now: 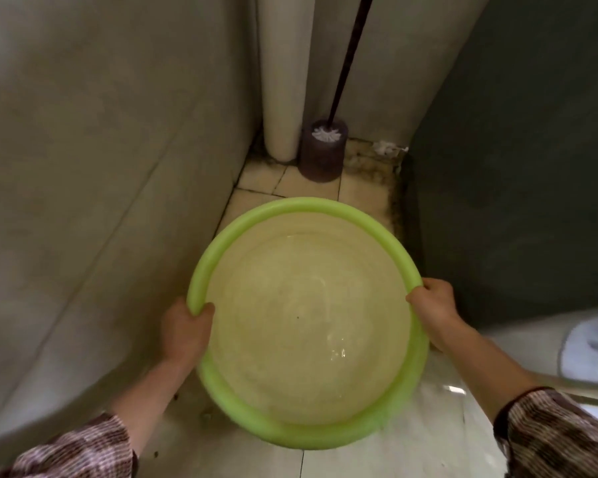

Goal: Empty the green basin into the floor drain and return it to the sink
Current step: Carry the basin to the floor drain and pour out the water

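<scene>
A pale tiled wall [83,167] fills the left side, running down to the floor. In the lower left corner a checked sleeve [80,450] covers the forearm of the left hand [183,331], which is clenched on the left rim of the green basin [221,232], thumb hooked over the edge to the inside and the other fingers hidden beneath.

The basin is held up in the middle of the view, above the tiled floor [256,198], its mouth facing upward. It holds water [308,322], slightly cloudy, with small glints of light on the surface and a tiny dark speck near the middle. The near rim is blurred.

Beyond the basin, in the far corner, a white pipe [280,81] runs up the wall. Just beside it on the right stands a dark round brush holder [320,160] with white bristles showing at its top and a long dark handle [351,53] rising out of it. The floor tiles around the holder are stained dark along the joints and the wall edge. A small white scrap [385,148] lies further right against the wall.

The right hand [432,305] grips the right rim of the basin, thumb inside, fingers wrapped under. Its forearm leads to a second checked sleeve [560,439] in the lower right corner. At the right edge part of a white fixture [587,346] shows, blurred; what it is I cannot tell.
</scene>
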